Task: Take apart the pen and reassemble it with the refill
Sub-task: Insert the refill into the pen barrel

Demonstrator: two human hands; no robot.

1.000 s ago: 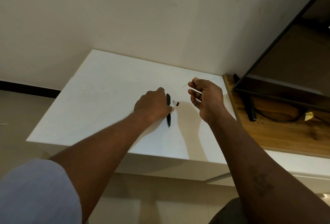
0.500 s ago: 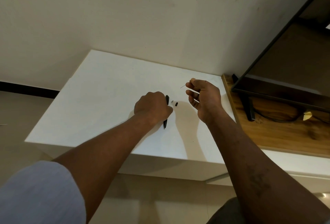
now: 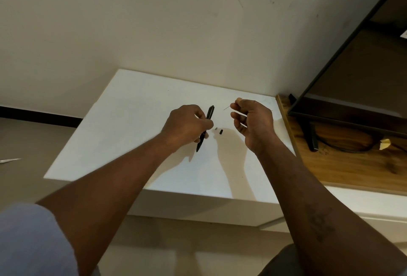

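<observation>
**Pen lifted and tipped toward the refill**

Since a second ago my left hand (image 3: 187, 125) has picked the pen (image 3: 209, 114) up off the worktop (image 3: 132, 121) and tilted it. My fingers are curled round its middle, above the centre of the worktop. Its long axis runs from near-left to far-right, with the far end leaning toward my right hand (image 3: 253, 123). That hand pinches the refill (image 3: 226, 107), whose thin tip points left at the pen.

Two small parts (image 3: 221, 131) lie on the worktop between my hands.

I can't tell which end of the pen is open. To do this well, I should turn that end to face the refill, line up both axes, then slide it in straight without bending it.
</observation>
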